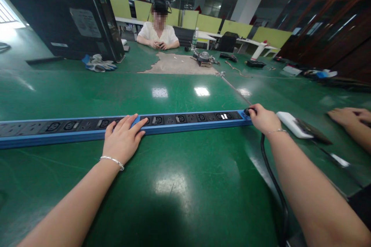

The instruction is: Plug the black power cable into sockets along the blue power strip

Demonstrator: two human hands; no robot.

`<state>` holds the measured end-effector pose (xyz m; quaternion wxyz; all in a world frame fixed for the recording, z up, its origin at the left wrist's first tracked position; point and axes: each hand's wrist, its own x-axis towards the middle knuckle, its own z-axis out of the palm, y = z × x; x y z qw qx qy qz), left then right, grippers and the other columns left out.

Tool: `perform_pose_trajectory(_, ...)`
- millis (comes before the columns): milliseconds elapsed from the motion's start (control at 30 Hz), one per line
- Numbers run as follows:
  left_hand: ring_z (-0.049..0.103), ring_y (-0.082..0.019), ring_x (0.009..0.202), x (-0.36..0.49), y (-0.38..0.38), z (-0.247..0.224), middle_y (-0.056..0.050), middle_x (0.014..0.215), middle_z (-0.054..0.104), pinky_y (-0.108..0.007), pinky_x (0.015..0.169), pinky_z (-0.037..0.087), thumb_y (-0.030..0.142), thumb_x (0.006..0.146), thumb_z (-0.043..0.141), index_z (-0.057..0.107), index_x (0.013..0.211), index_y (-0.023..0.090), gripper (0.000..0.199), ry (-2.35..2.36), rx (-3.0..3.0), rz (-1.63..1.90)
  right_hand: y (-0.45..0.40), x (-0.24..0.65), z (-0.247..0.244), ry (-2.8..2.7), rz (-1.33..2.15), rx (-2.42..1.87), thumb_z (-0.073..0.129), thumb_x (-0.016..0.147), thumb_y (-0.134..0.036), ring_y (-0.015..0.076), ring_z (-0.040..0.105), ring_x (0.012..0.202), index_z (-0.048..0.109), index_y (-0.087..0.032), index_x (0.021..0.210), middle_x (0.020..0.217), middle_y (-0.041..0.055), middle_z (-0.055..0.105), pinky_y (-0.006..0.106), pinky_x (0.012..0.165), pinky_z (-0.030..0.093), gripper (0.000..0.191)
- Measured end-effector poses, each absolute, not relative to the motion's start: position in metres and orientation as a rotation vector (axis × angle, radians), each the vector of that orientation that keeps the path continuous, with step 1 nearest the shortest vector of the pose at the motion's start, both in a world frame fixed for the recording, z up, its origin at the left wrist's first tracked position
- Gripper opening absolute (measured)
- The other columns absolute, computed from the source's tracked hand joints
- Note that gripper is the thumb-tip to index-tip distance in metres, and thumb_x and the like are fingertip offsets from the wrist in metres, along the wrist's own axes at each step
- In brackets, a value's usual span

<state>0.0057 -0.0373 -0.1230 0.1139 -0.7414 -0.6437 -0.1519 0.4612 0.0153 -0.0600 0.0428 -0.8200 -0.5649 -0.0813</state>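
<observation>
A long blue power strip [185, 122] with a row of black sockets lies across the green table in front of me. My left hand [124, 135] rests on its middle, fingers spread over the sockets. At the strip's right end, my right hand [265, 117] is closed around a black cable [271, 166] close to where it meets the strip. The cable hangs down from that hand towards the bottom of the view. My fingers partly hide the cable's end, so the joint with the strip does not show fully.
A white device [294, 124] lies right of my right hand, near another person's hands [350, 117]. A black computer case [69, 19] and gloves [98, 63] stand back left. Across the table sits a person [158, 32], near a cardboard sheet [176, 64] and a bottle [194, 38].
</observation>
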Motion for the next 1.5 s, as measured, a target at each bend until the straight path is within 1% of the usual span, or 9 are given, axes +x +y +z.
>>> perform_pose_trajectory(200, 0.038, -0.024, 0.125, 0.006, -0.037, -0.122, -0.004, 0.136, 0.045, -0.045, 0.103, 0.023, 0.037, 0.088, 0.038, 0.048, 0.126, 0.034, 0.039, -1.886, -2.173, -0.446, 0.018, 0.46, -0.067, -1.789, -0.22, -2.503, 0.035, 0.085, -0.041, 0.0248, 0.061, 0.078, 0.056, -0.022, 0.112, 0.091, 0.0115, 0.066, 0.031, 0.064, 0.041, 0.039)
perform_pose_trajectory(433, 0.039, -0.024, 0.124, 0.007, -0.038, -0.121, -0.004, 0.136, 0.046, -0.046, 0.102, 0.023, 0.037, 0.088, 0.038, 0.049, 0.125, 0.034, 0.039, -1.89, -2.177, -0.449, 0.019, 0.455, -0.072, -1.775, -0.234, -2.531, 0.033, 0.086, -0.038, 0.0258, 0.061, 0.078, 0.056, -0.021, 0.111, 0.089, 0.0128, 0.066, 0.033, 0.063, 0.042, 0.038)
perform_pose_trajectory(533, 0.039, -0.023, 0.125, 0.006, -0.038, -0.121, -0.003, 0.136, 0.045, -0.045, 0.102, 0.023, 0.037, 0.088, 0.038, 0.049, 0.125, 0.035, 0.039, -1.897, -2.181, -0.45, 0.016, 0.456, -0.057, -1.742, -0.236, -2.487, 0.035, 0.085, -0.038, 0.0259, 0.061, 0.079, 0.056, -0.02, 0.111, 0.091, 0.0127, 0.065, 0.034, 0.066, 0.043, 0.038)
perform_pose_trajectory(667, 0.039, -0.023, 0.124, 0.005, -0.037, -0.122, -0.004, 0.136, 0.046, -0.045, 0.102, 0.023, 0.037, 0.088, 0.038, 0.049, 0.125, 0.035, 0.039, -1.889, -2.188, -0.45, 0.009, 0.456, -0.028, -1.534, -0.373, -2.365, 0.033, 0.085, -0.037, 0.0268, 0.06, 0.084, 0.056, -0.021, 0.111, 0.093, 0.0122, 0.065, 0.035, 0.07, 0.044, 0.038)
perform_pose_trajectory(733, 0.039, -0.023, 0.124, 0.005, -0.037, -0.122, -0.004, 0.135, 0.046, -0.045, 0.102, 0.023, 0.037, 0.088, 0.038, 0.049, 0.125, 0.034, 0.039, -1.88, -2.181, -0.471, 0.007, 0.452, -0.023, -1.618, -0.314, -2.322, 0.036, 0.083, -0.036, 0.0258, 0.059, 0.084, 0.059, -0.022, 0.106, 0.093, 0.0105, 0.065, 0.034, 0.069, 0.044, 0.035)
perform_pose_trajectory(900, 0.039, -0.023, 0.125, 0.004, -0.037, -0.123, -0.004, 0.135, 0.046, -0.045, 0.102, 0.023, 0.038, 0.088, 0.037, 0.049, 0.125, 0.034, 0.039, -1.875, -2.193, -0.473, 0.011, 0.437, -0.043, -1.83, -0.155, -2.327, 0.036, 0.084, -0.035, 0.0222, 0.06, 0.082, 0.059, -0.021, 0.105, 0.093, 0.009, 0.066, 0.03, 0.07, 0.044, 0.034)
perform_pose_trajectory(1000, 0.038, -0.024, 0.125, 0.004, -0.037, -0.123, -0.004, 0.136, 0.046, -0.045, 0.102, 0.023, 0.038, 0.088, 0.038, 0.049, 0.125, 0.035, 0.039, -1.88, -2.197, -0.465, 0.013, 0.429, -0.055, -1.844, -0.156, -2.402, 0.034, 0.086, -0.036, 0.0229, 0.061, 0.082, 0.057, -0.021, 0.108, 0.094, 0.0108, 0.066, 0.032, 0.07, 0.044, 0.036)
perform_pose_trajectory(1133, 0.039, -0.024, 0.124, 0.005, -0.038, -0.121, -0.003, 0.136, 0.046, -0.045, 0.102, 0.023, 0.038, 0.088, 0.038, 0.049, 0.125, 0.035, 0.039, -1.881, -2.189, -0.47, 0.014, 0.424, -0.055, -1.84, -0.19, -2.471, 0.032, 0.087, -0.038, 0.0249, 0.062, 0.08, 0.055, -0.021, 0.11, 0.093, 0.0128, 0.066, 0.034, 0.068, 0.044, 0.038)
perform_pose_trajectory(1500, 0.039, -0.024, 0.125, 0.005, -0.038, -0.12, -0.003, 0.136, 0.046, -0.045, 0.103, 0.022, 0.038, 0.087, 0.038, 0.049, 0.125, 0.035, 0.039, -1.891, -2.205, -0.495, 0.018, 0.422, -0.065, -1.808, -0.21, -2.523, 0.033, 0.087, -0.036, 0.0258, 0.062, 0.082, 0.055, -0.021, 0.111, 0.091, 0.0134, 0.066, 0.034, 0.069, 0.044, 0.036)
